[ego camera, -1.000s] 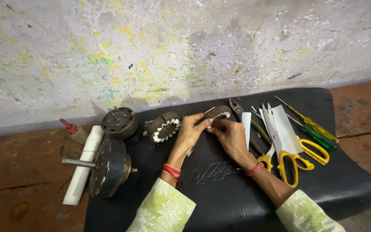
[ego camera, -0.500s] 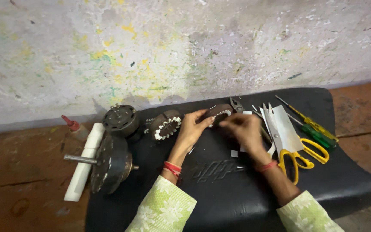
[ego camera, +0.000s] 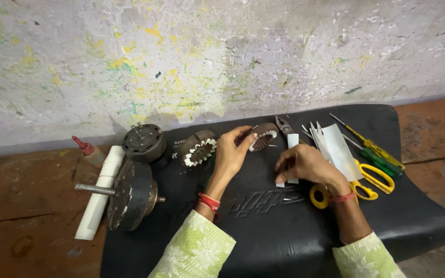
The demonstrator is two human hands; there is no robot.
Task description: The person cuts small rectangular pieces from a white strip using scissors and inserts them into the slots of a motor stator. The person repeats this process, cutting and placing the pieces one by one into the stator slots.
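Note:
My left hand (ego camera: 234,150) grips a dark round motor stator (ego camera: 263,137) with white slot liners, held tilted over the black mat (ego camera: 284,226). My right hand (ego camera: 305,163) has come away from it and pinches a narrow white paper strip (ego camera: 292,141) that hangs in front of the mat. A second stator (ego camera: 200,149) with white teeth lies just left of my left hand.
A motor housing with a shaft (ego camera: 127,194), a round motor cover (ego camera: 144,142), a white tube (ego camera: 100,190) and a red-capped bottle (ego camera: 86,149) lie left. Pliers (ego camera: 284,124), cut paper sheets (ego camera: 336,149), yellow scissors (ego camera: 366,183) and screwdrivers (ego camera: 374,149) lie right. A paint-stained wall stands behind.
My right hand has drawn back from the stator toward me and to the right, now holding a paper strip. My left hand keeps hold of the stator.

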